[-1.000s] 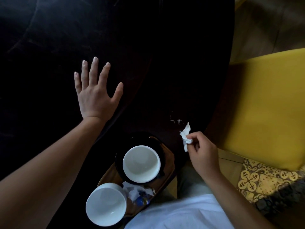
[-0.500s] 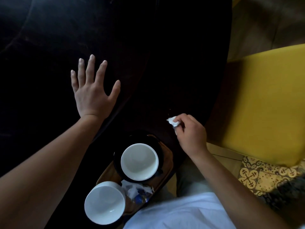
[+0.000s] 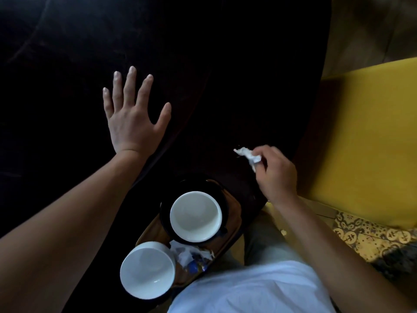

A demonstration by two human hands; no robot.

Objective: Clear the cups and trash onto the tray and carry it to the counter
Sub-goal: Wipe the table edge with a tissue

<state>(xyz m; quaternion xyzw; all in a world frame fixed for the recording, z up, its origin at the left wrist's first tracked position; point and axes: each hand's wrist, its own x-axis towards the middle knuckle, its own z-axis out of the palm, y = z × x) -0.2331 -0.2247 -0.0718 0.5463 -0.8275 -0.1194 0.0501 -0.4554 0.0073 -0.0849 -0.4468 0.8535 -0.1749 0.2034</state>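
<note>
A small wooden tray sits at the near edge of the dark table. On it stand a white cup on a black saucer, a second white cup, and crumpled wrappers. My right hand pinches a crumpled white tissue against the tabletop, just right of the tray. My left hand lies flat on the table with fingers spread, farther back and to the left.
A yellow seat cushion stands to the right of the table. Patterned floor tiles show below it. My white shirt fills the bottom edge.
My right hand has carried the tissue forward and left onto the tabletop, over the small specks there. My left hand has stayed flat in place.
</note>
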